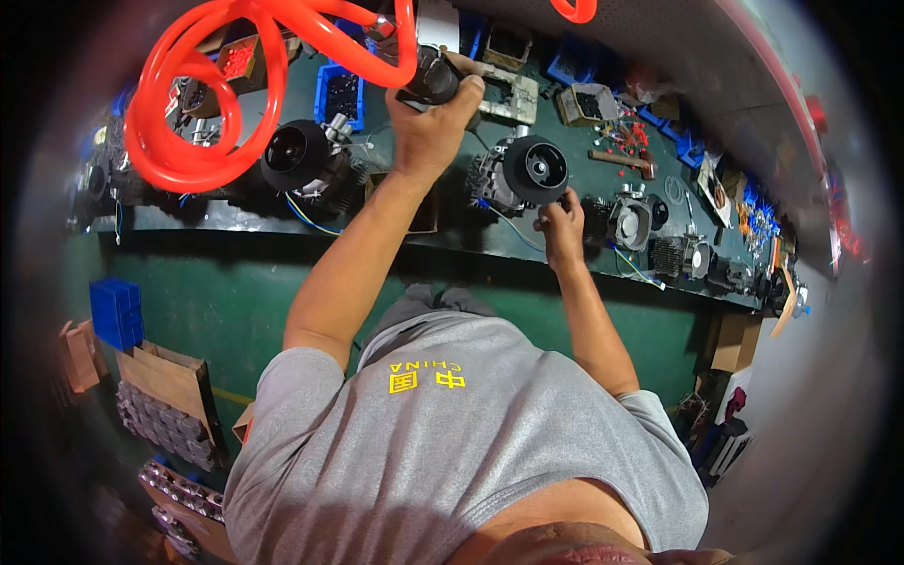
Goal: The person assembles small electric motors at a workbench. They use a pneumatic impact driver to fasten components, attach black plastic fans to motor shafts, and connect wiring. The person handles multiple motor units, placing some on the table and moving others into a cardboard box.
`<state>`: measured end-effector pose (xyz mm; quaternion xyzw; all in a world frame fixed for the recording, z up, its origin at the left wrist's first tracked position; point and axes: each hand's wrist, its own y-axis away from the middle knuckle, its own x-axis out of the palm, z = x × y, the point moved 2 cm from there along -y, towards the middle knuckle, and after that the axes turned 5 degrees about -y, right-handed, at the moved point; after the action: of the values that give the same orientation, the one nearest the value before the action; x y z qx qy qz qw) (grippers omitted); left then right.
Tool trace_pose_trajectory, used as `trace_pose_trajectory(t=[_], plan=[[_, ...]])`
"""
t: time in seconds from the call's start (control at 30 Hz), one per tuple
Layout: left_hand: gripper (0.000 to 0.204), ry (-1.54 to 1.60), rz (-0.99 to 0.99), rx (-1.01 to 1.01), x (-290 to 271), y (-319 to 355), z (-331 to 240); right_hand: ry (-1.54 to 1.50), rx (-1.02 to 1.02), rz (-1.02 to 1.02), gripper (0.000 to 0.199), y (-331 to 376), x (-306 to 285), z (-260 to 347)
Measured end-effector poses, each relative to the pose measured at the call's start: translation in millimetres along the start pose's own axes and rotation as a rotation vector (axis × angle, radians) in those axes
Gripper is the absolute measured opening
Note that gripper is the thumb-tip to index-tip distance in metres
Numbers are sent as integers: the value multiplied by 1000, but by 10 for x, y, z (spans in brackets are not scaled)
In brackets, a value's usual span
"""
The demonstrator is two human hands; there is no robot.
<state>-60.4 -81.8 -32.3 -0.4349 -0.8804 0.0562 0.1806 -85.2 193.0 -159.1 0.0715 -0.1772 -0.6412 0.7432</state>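
Observation:
My left hand (428, 127) is closed around a black air-driven hand tool (436, 77), joined by a metal fitting to a coiled orange air hose (348, 40). It is raised above the bench, left of a motor assembly (490, 179) with a round black impeller (541, 169). My right hand (563, 231) is at that impeller's lower right edge. One finger reaches up to the rim, the thumb stands apart, and nothing shows in its grasp; whether the fingertip touches is hard to tell. Another motor with a black impeller (294, 158) stands further left.
The dark green workbench (395, 235) carries more motor assemblies (629, 221) at right and a hammer (623, 162). Along the back are a blue bin (339, 94) of dark small parts and a pale box (586, 104). A blue crate (116, 313) stands on the floor at left.

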Motion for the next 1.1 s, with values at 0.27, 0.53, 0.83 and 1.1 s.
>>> trace_pose_trajectory(t=[0.27,0.53,0.83,1.1], plan=[[8,-46,-18,-73,-74,35,28,21,135,-74,56,-11,95,315],[9,-68,18,-114,-18,-187,283,51,255,-7,34,-120,181,497],[19,-207,159,-31,281,-747,916,-84,89,-53,30,-150,-11,1120],[41,-717,441,-123,702,-1146,2014,-153,98,-251,32,-991,-567,751]])
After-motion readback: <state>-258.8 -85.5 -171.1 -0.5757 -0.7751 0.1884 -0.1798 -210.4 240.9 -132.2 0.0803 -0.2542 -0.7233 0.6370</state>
